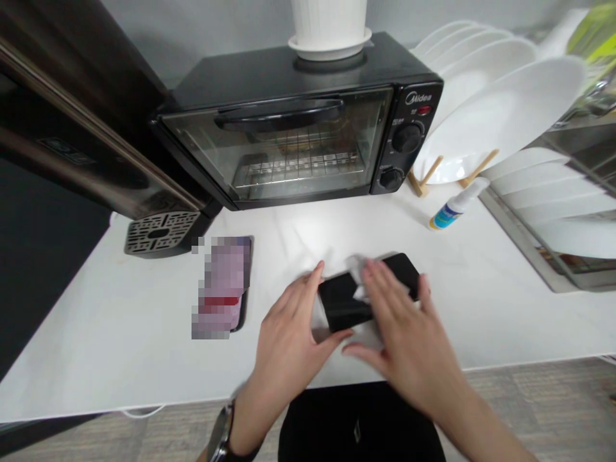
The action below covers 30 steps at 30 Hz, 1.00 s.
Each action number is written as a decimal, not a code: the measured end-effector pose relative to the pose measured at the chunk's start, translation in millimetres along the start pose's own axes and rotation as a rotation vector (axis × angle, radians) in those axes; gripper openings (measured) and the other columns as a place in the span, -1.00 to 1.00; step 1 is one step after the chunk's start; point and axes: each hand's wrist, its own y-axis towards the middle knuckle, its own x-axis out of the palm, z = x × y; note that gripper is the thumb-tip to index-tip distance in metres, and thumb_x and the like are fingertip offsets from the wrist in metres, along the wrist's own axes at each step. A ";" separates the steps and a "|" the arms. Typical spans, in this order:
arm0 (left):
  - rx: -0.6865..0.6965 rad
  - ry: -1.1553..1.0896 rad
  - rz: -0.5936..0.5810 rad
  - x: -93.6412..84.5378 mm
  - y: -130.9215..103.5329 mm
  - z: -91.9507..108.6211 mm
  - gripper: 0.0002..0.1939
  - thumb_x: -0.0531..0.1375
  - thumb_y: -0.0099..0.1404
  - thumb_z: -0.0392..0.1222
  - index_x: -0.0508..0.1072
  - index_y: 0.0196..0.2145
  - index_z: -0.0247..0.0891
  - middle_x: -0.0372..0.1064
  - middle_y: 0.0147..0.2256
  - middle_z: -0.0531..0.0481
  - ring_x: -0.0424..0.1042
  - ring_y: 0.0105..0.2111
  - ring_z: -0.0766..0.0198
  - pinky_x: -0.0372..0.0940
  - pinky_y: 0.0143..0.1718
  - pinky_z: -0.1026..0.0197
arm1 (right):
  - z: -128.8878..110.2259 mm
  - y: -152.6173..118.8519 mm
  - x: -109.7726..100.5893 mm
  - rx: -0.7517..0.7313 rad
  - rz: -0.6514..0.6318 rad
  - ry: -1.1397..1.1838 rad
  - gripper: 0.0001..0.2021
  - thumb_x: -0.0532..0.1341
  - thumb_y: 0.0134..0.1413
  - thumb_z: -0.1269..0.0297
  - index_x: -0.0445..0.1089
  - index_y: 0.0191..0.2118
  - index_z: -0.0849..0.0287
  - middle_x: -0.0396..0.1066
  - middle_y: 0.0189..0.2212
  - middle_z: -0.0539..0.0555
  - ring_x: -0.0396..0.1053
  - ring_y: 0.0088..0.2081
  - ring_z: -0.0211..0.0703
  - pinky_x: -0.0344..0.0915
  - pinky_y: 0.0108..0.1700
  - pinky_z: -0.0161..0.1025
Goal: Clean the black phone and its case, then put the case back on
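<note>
A black phone-like slab (341, 303) lies at a slant on the white counter, its dark face up. My left hand (291, 327) grips its left end, thumb at the near edge and fingers at the far left corner. Over its right half, my right hand (404, 333) presses a crumpled white wipe (357, 266) against the surface under the fingers, the thumb spread out at the near side. The right hand is slightly blurred. Left of both hands lies another phone (226, 276), its screen pixelated.
Behind the hands stands a black toaster oven (283, 147) with a white pot (330, 25) on top. A small spray bottle (457, 204) and racked white plates (500, 109) are at the right. A dark machine with a drip tray (161, 234) is at the left.
</note>
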 end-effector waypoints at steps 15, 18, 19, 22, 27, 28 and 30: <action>-0.034 -0.063 0.009 -0.8 1.9 -2.0 0.14 0.46 0.21 -0.01 -0.16 0.51 -0.03 0.40 0.19 -0.10 0.42 0.20 -0.02 0.34 0.24 -0.11 | 37.4 -13.0 -8.6 0.146 0.089 -0.076 -0.01 -0.03 0.34 -0.35 -0.29 0.55 0.33 -0.09 0.50 0.36 -0.16 0.52 0.32 -0.22 0.45 0.44; 0.002 -0.110 0.004 -0.7 0.6 -3.2 0.12 0.45 0.22 -0.04 -0.15 0.51 -0.07 0.40 0.17 -0.15 0.43 0.19 -0.04 0.32 0.25 -0.14 | 7.4 0.9 0.5 0.063 0.078 0.013 0.00 0.01 0.32 -0.37 -0.11 0.51 0.42 -0.08 0.49 0.40 -0.19 0.53 0.32 -0.24 0.46 0.43; 0.019 -0.126 0.004 -0.9 -0.1 -3.9 0.09 0.44 0.23 -0.07 -0.12 0.50 -0.11 0.41 0.17 -0.18 0.44 0.18 -0.04 0.32 0.25 -0.13 | -8.1 6.0 3.4 0.001 0.054 0.062 -0.03 0.00 0.33 -0.36 -0.04 0.49 0.43 -0.07 0.49 0.41 -0.16 0.53 0.28 -0.23 0.47 0.40; -0.006 -0.137 0.000 -2.0 -2.5 -5.2 -0.01 0.34 0.28 -0.23 -0.09 0.50 -0.16 0.35 0.23 -0.22 0.37 0.24 -0.01 0.30 0.27 -0.10 | -38.0 14.1 5.3 -0.161 -0.014 0.172 -0.13 -0.03 0.39 -0.28 0.04 0.47 0.43 -0.01 0.47 0.38 -0.08 0.52 0.15 -0.20 0.50 0.29; 0.021 -0.106 0.064 0.7 -10.8 -2.0 0.02 0.41 0.29 -0.03 -0.06 0.49 -0.20 0.37 0.18 -0.19 0.36 0.20 -0.04 0.28 0.28 -0.14 | 20.8 -4.1 -4.5 0.012 0.080 0.061 -0.18 -0.01 0.43 -0.21 0.02 0.48 0.43 0.01 0.47 0.41 -0.09 0.51 0.29 -0.18 0.46 0.42; 0.033 -0.075 0.071 2.2 -14.7 -0.6 -0.03 0.41 0.30 0.00 0.02 0.48 -0.19 0.37 0.18 -0.20 0.36 0.19 -0.05 0.29 0.27 -0.15 | 39.0 -9.8 -5.7 0.088 0.106 0.037 -0.19 0.00 0.43 -0.19 0.03 0.48 0.42 0.00 0.47 0.42 -0.13 0.52 0.33 -0.18 0.45 0.45; 0.076 0.001 0.070 4.6 -24.9 2.8 -0.21 0.39 0.32 0.04 0.25 0.39 -0.17 0.35 0.16 -0.23 0.38 0.17 -0.07 0.34 0.23 -0.15 | 66.9 -18.9 -6.1 0.155 0.100 0.040 -0.27 -0.01 0.47 -0.10 0.07 0.46 0.41 0.02 0.46 0.40 -0.08 0.51 0.34 -0.06 0.43 0.41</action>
